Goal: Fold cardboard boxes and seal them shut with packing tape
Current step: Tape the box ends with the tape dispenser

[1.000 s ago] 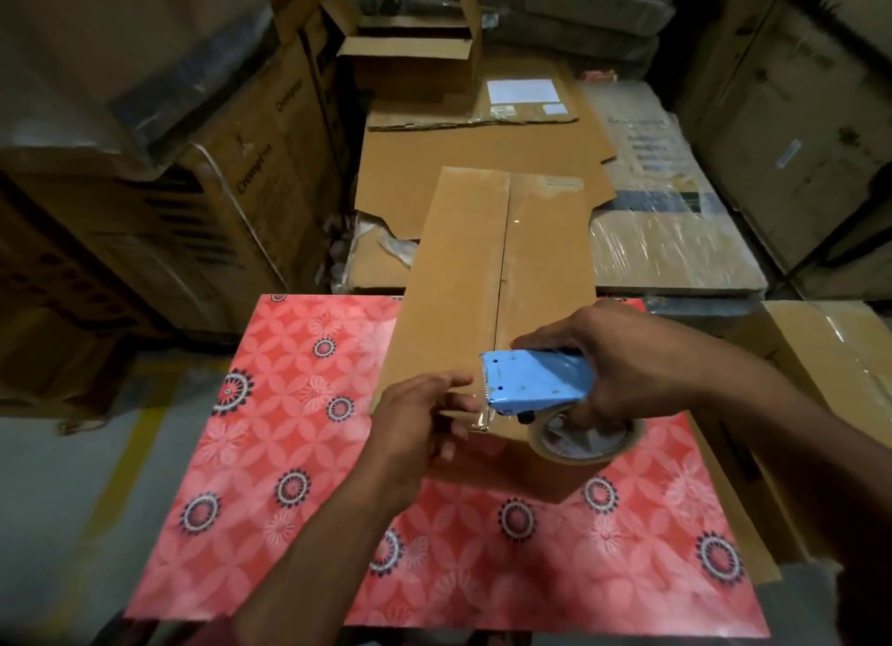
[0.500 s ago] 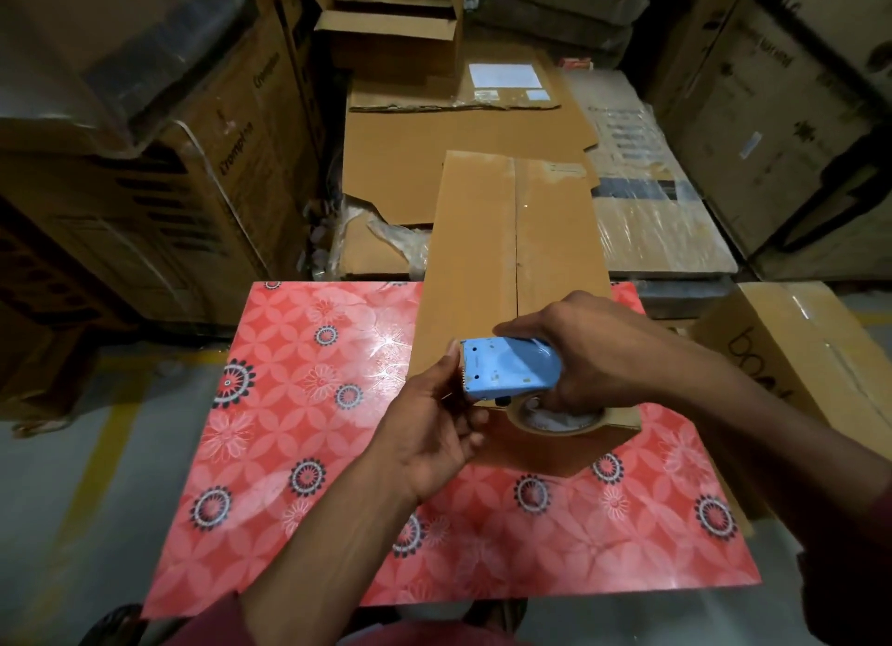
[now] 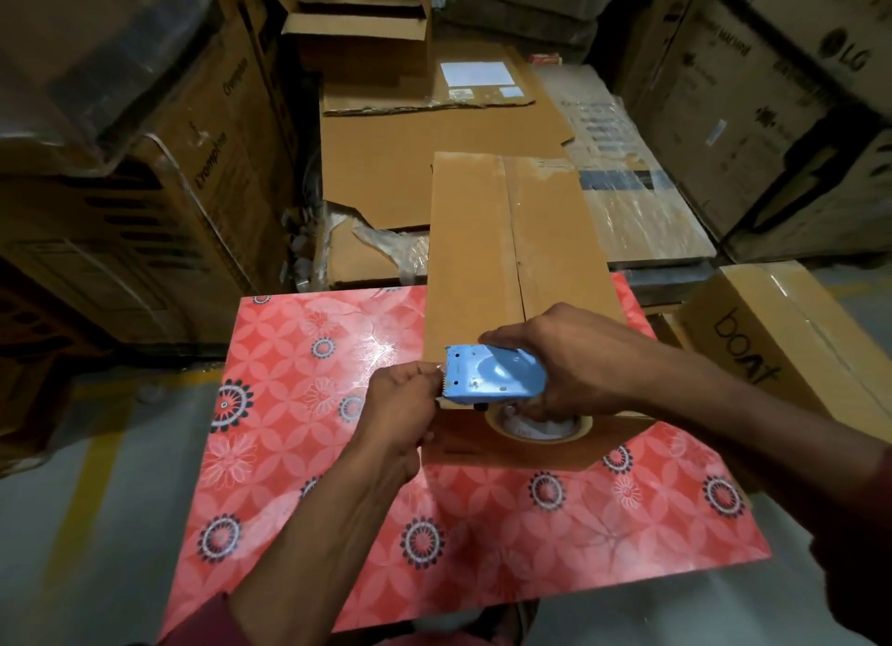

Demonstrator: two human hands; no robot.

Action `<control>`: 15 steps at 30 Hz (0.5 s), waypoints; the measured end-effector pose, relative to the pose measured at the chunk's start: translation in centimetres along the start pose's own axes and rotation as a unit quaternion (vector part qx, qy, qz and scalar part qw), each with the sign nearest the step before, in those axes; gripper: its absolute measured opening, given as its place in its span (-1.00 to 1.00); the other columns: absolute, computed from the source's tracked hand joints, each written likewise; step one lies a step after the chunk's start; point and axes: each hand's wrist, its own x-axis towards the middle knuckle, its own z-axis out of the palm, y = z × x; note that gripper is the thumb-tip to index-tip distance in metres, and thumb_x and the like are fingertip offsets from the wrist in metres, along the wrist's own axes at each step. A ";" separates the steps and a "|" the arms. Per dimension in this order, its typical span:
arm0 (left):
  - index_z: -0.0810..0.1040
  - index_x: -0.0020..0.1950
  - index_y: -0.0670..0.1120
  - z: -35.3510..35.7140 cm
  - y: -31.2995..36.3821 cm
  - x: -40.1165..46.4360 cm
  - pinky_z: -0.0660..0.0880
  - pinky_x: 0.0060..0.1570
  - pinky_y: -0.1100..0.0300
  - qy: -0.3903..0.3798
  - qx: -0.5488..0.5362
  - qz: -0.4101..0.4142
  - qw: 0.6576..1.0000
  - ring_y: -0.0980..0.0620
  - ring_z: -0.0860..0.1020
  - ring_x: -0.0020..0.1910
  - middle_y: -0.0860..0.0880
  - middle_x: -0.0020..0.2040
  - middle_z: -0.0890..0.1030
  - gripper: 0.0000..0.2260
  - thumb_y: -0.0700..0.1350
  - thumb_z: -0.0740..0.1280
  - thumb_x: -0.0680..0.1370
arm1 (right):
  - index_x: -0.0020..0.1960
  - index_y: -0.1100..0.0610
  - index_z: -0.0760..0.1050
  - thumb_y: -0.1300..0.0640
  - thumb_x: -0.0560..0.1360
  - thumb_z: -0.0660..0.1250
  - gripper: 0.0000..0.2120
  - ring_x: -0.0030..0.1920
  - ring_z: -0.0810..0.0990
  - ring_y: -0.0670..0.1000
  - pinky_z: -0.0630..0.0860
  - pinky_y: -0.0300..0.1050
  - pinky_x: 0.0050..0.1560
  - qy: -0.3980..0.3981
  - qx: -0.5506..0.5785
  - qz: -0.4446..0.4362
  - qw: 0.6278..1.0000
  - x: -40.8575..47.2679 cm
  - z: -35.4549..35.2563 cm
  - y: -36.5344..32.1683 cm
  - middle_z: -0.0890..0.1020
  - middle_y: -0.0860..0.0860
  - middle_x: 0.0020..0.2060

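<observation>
A long brown cardboard box (image 3: 511, 240) lies on the red flowered table (image 3: 309, 452), its two top flaps meeting in a centre seam. My right hand (image 3: 574, 370) grips a blue tape dispenser (image 3: 492, 372) over the box's near end, with the tape roll (image 3: 540, 428) hanging below it. My left hand (image 3: 400, 404) is at the dispenser's toothed edge and pinches the clear tape end there. The tape end itself is barely visible.
Flattened cardboard sheets (image 3: 415, 162) lie behind the table. Tall stacked cartons (image 3: 183, 172) stand at the left and right. A box marked "boat" (image 3: 782, 351) sits close to the table's right side. An open small carton (image 3: 357, 32) sits at the back.
My left hand has moved up to the dispenser's toothed edge and closed on the tape end. The dispenser stays over the box's near end, and my view has shifted a little.
</observation>
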 end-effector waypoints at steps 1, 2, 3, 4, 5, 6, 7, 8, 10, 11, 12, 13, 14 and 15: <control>0.67 -0.07 -0.23 -0.5 0.0 0.2 0.23 -0.48 0.31 0.002 0.001 0.000 1.000 0.12 0.37 -0.57 -0.13 -0.25 0.65 -0.85 -0.26 0.34 0.64 | 0.28 -0.09 0.48 -0.11 0.34 0.49 -0.47 -0.21 0.56 0.01 0.58 0.09 -0.23 -0.005 0.003 0.002 1.000 0.1 0.2 -0.1 0.61 -0.05 -0.20; 0.66 -0.09 -0.23 -1.1 0.0 0.2 0.23 -0.51 0.32 0.006 -0.007 -0.005 1.000 0.13 0.36 -0.57 -0.10 -0.28 0.63 -0.87 -0.24 0.39 0.63 | 0.26 -0.09 0.48 -0.12 0.35 0.48 -0.50 -0.22 0.55 0.00 0.58 0.09 -0.23 -0.007 0.003 0.004 1.000 0.2 0.2 0.0 0.60 -0.05 -0.21; 0.67 -0.08 -0.25 -1.8 -0.1 0.4 0.22 -0.54 0.32 0.014 -0.020 -0.010 1.000 0.12 0.33 -0.54 -0.09 -0.27 0.63 -0.89 -0.23 0.42 0.61 | 0.24 -0.09 0.49 -0.13 0.36 0.48 -0.51 -0.23 0.55 -0.01 0.58 0.10 -0.24 -0.007 0.003 0.006 1.000 0.2 0.2 0.1 0.60 -0.06 -0.22; 0.68 -0.04 -0.28 -2.5 -0.4 0.7 0.19 -0.54 0.31 0.025 -0.029 -0.015 0.999 0.09 0.29 -0.49 -0.09 -0.23 0.63 -0.91 -0.25 0.44 0.60 | 0.22 -0.10 0.49 -0.15 0.37 0.48 -0.54 -0.25 0.55 -0.03 0.57 0.09 -0.25 -0.009 0.000 0.011 1.000 0.2 0.2 0.2 0.60 -0.07 -0.23; 0.68 0.00 -0.29 -3.2 -0.7 1.0 0.17 -0.53 0.29 0.036 -0.036 -0.020 0.999 0.07 0.26 -0.44 -0.10 -0.19 0.63 -0.91 -0.27 0.43 0.58 | 0.20 -0.10 0.50 -0.17 0.37 0.48 -0.56 -0.27 0.54 -0.04 0.57 0.09 -0.26 -0.012 -0.008 0.014 1.000 0.2 0.2 0.3 0.59 -0.07 -0.24; 0.69 0.03 -0.29 -3.8 -1.1 1.3 0.16 -0.52 0.27 0.043 -0.044 -0.027 0.998 0.06 0.24 -0.42 -0.10 -0.18 0.64 -0.91 -0.29 0.43 0.57 | 0.18 -0.10 0.50 -0.18 0.37 0.47 -0.57 -0.27 0.54 -0.05 0.57 0.08 -0.28 -0.020 -0.020 0.017 0.999 0.4 0.2 0.2 0.59 -0.08 -0.25; 0.69 0.03 -0.27 -4.2 -1.5 1.5 0.16 -0.52 0.25 0.046 -0.051 -0.036 0.997 0.07 0.24 -0.41 -0.10 -0.18 0.65 -0.91 -0.29 0.43 0.57 | 0.17 -0.10 0.50 -0.20 0.37 0.46 -0.57 -0.27 0.54 -0.04 0.57 0.07 -0.28 -0.028 -0.029 0.019 0.999 0.5 0.2 0.1 0.59 -0.08 -0.26; 0.70 0.01 -0.26 -4.4 -1.8 1.6 0.16 -0.53 0.24 0.048 -0.054 -0.044 0.996 0.07 0.25 -0.41 -0.10 -0.18 0.65 -0.93 -0.28 0.43 0.57 | 0.16 -0.09 0.51 -0.21 0.36 0.45 -0.57 -0.26 0.55 -0.03 0.57 0.07 -0.27 -0.038 -0.033 0.020 0.999 0.8 0.2 -0.2 0.59 -0.08 -0.25; 0.69 -0.04 -0.24 -4.7 -2.1 1.8 0.17 -0.53 0.23 0.054 -0.053 -0.046 0.996 0.07 0.26 -0.41 -0.08 -0.19 0.66 -0.95 -0.27 0.44 0.57 | 0.15 -0.09 0.52 -0.19 0.36 0.47 -0.58 -0.25 0.56 -0.03 0.59 0.08 -0.25 -0.052 -0.034 0.022 0.998 1.2 0.5 -0.6 0.60 -0.08 -0.26; 0.70 -0.06 -0.23 -4.8 -2.2 2.0 0.18 -0.52 0.22 0.059 -0.052 -0.046 0.996 0.06 0.27 -0.40 -0.08 -0.18 0.66 -0.95 -0.26 0.44 0.56 | 0.15 -0.09 0.53 -0.17 0.35 0.48 -0.59 -0.26 0.57 -0.03 0.60 0.08 -0.24 -0.055 -0.036 0.024 0.998 1.5 0.6 -0.8 0.60 -0.08 -0.26; 0.71 -0.06 -0.22 -4.9 -2.4 2.3 0.19 -0.52 0.22 0.065 -0.052 -0.048 0.995 0.05 0.28 -0.38 -0.08 -0.17 0.65 -0.95 -0.26 0.45 0.56 | 0.16 -0.08 0.53 -0.14 0.35 0.50 -0.58 -0.26 0.57 -0.03 0.61 0.08 -0.24 -0.060 -0.041 0.029 0.997 1.8 0.6 -1.0 0.60 -0.07 -0.26; 0.72 -0.05 -0.21 -5.0 -2.6 2.5 0.20 -0.51 0.22 0.068 -0.056 -0.050 0.995 0.04 0.29 -0.36 -0.08 -0.17 0.65 -0.94 -0.26 0.45 0.55 | 0.20 -0.08 0.54 -0.13 0.35 0.51 -0.55 -0.25 0.58 -0.02 0.62 0.08 -0.23 -0.064 -0.048 0.035 0.996 2.0 0.5 -1.2 0.61 -0.07 -0.25; 0.73 -0.05 -0.21 -5.1 -2.8 2.7 0.21 -0.50 0.21 0.070 -0.061 -0.050 0.994 0.03 0.30 -0.34 -0.09 -0.16 0.65 -0.94 -0.25 0.45 0.54 | 0.25 -0.07 0.53 -0.12 0.36 0.51 -0.51 -0.23 0.59 0.00 0.62 0.07 -0.22 -0.068 -0.056 0.040 0.995 2.2 0.5 -1.4 0.62 -0.07 -0.23; 0.73 -0.05 -0.20 -5.1 -2.9 2.8 0.22 -0.49 0.20 0.071 -0.064 -0.050 0.994 0.02 0.31 -0.33 -0.10 -0.16 0.66 -0.94 -0.25 0.45 0.54 | 0.29 -0.07 0.53 -0.13 0.36 0.52 -0.47 -0.22 0.60 0.01 0.63 0.07 -0.22 -0.071 -0.063 0.042 0.995 2.4 0.5 -1.5 0.62 -0.06 -0.21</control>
